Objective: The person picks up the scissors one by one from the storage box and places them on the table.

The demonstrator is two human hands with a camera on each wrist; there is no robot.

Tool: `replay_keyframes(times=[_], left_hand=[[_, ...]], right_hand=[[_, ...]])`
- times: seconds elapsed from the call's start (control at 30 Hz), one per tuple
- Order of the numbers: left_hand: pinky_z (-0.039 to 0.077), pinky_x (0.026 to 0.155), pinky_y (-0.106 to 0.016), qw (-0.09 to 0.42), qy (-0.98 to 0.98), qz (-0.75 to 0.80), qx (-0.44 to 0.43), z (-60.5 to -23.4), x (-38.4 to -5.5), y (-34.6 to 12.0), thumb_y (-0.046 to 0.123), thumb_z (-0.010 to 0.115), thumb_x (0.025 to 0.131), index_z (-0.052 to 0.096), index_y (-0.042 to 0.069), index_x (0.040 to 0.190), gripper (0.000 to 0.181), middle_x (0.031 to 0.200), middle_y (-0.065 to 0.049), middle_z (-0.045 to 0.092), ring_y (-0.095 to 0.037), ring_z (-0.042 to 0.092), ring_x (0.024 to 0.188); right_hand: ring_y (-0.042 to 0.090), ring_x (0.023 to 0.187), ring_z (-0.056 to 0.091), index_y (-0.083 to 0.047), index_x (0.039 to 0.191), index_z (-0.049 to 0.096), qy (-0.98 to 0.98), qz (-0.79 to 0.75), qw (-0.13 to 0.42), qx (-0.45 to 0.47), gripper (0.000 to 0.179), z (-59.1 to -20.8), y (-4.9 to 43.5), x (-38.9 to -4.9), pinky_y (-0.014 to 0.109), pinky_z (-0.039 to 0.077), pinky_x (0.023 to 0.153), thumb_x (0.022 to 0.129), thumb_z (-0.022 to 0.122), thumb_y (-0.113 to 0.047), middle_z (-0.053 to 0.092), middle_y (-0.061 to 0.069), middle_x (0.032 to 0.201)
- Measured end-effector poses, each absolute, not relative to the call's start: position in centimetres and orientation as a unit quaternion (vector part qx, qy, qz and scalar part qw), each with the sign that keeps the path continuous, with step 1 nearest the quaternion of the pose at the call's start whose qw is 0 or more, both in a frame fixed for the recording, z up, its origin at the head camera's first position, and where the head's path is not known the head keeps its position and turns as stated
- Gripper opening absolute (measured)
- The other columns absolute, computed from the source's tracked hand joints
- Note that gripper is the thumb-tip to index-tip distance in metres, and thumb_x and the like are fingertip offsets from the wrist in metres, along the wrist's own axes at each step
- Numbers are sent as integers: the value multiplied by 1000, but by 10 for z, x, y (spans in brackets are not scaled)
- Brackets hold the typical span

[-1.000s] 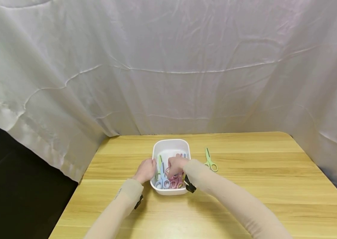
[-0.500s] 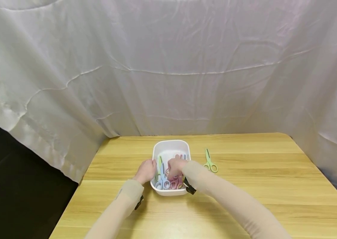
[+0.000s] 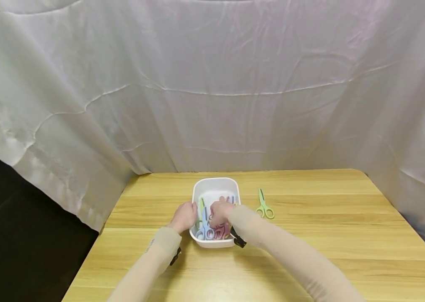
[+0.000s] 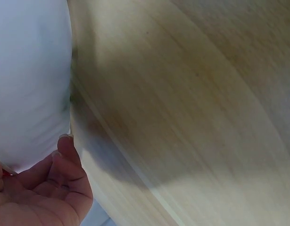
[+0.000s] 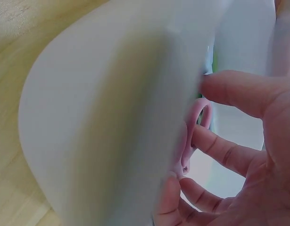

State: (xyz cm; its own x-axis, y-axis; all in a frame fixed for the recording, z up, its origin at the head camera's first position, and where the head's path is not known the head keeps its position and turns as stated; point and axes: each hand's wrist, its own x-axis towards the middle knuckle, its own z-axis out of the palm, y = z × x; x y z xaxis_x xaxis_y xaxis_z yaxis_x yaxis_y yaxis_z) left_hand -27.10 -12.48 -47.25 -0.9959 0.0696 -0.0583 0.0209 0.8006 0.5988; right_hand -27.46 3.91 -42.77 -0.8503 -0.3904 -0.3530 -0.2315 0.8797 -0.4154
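A white plastic bin on the table holds several pairs of scissors. My left hand grips its left wall near the rim, and the curled fingers show against the outside in the left wrist view. My right hand reaches down inside the bin. Its fingers are spread around a pink scissors handle, with a fingertip touching the loop and the thumb apart. Light blue scissors and green scissors lie along the left side of the bin. The bin wall hides part of the pink pair.
One pair of light green scissors lies on the wooden table, to the right of the bin. A pale curtain hangs behind the table's back edge. The right forearm crosses over the bin's right rim.
The right hand shifts very slightly within the bin. The left hand keeps its hold on the wall, and the green scissors on the table stay put.
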Motion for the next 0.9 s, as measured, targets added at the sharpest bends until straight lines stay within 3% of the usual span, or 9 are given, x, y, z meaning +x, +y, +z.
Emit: replay_keyframes(times=[0.3,0.4,0.57,0.77,0.9], left_hand=[[56,61,-30,31,951,307,29,-472,-271,-125,21,31,108,56,6,77,42,70,-9,56,-19,59,64],[58,62,-31,31,952,303,31,-472,-271,-126,21,32,108,55,6,76,42,70,-9,56,-19,60,65],[58,58,-29,34,949,312,35,-473,-271,-126,20,31,108,55,6,77,42,68,-8,54,-18,60,63],[57,56,-27,36,948,313,39,-472,-270,-125,20,30,108,56,5,79,42,68,-8,54,-17,60,62],[59,57,-28,35,949,311,37,-473,-270,-125,20,30,108,57,4,80,42,68,-8,55,-17,61,63]], right_hand=[[21,107,44,-12,81,64,954,-143,205,-165,20,-439,34,-283,34,51,86,76,80,-23,52,7,99],[22,106,46,-7,101,66,956,-137,199,-166,33,-439,33,-283,35,53,87,76,80,-24,52,10,105],[28,108,52,-5,135,47,959,-143,185,-162,72,-437,34,-279,42,54,95,75,81,-25,52,17,120],[27,108,54,-8,137,50,958,-147,192,-155,71,-436,33,-278,42,56,92,76,82,-23,51,19,128],[23,103,51,-8,123,61,961,-124,191,-158,53,-439,32,-280,40,56,90,76,80,-24,52,15,120]])
